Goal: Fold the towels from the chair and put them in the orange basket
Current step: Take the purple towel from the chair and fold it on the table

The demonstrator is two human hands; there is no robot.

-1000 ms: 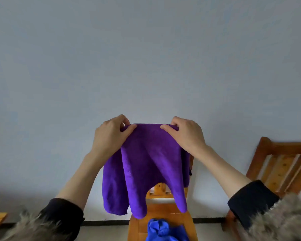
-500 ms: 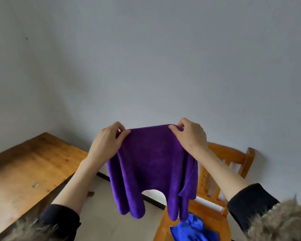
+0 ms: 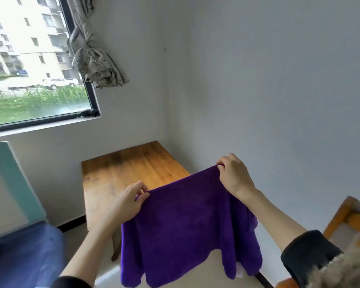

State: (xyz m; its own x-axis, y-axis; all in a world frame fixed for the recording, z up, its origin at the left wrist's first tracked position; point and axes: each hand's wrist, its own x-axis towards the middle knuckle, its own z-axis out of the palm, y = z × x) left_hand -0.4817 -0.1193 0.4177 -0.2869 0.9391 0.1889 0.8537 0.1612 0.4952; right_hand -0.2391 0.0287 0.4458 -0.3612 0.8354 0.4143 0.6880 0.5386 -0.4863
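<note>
I see a room lit by soft daylight that comes from the window (image 3: 37, 59) at the upper left. The outside scene there is overexposed and washed out. The walls look evenly grey-white, with only weak shadows. The wooden table (image 3: 131, 169) shows a dull sheen. The wide lens bends the window frame and stretches the edges. The blue cloth (image 3: 23, 256) at the lower left and the fur trim (image 3: 341, 271) at the lower right are blurred.
</note>
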